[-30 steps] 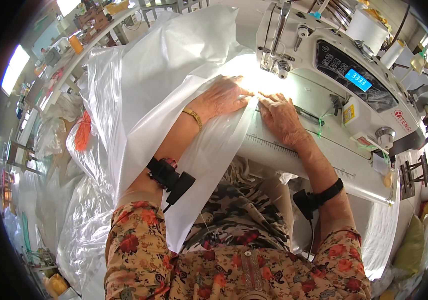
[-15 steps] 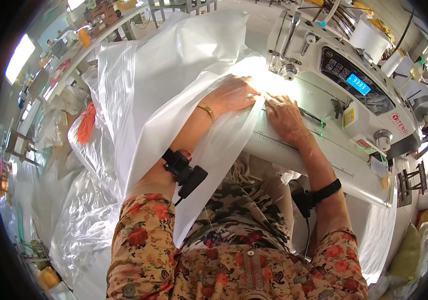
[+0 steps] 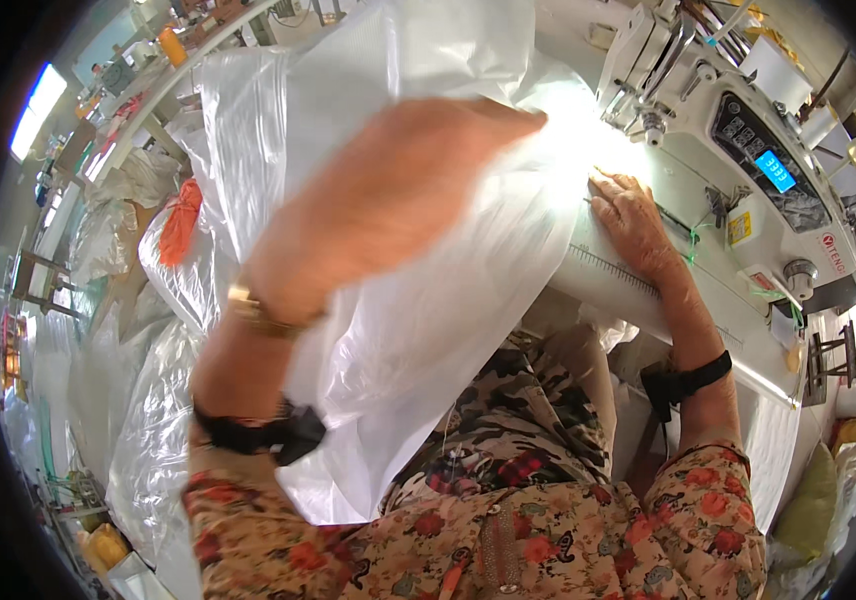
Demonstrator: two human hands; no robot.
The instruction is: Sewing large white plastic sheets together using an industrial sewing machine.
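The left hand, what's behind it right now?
White sheeting shows above and below the blurred left hand, so it likely runs behind it. The patch directly behind the hand is covered and can't be seen.

a bright window (image 3: 36,112), pale bench (image 3: 153,105) left; seemingly a dark stool (image 3: 817,364) right.

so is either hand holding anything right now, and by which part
It cannot be told: the left hand is blurred over the white sheet, and glare hides whether the right hand grips its edge.

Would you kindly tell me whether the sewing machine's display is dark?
No, the display on the sewing machine is lit blue.
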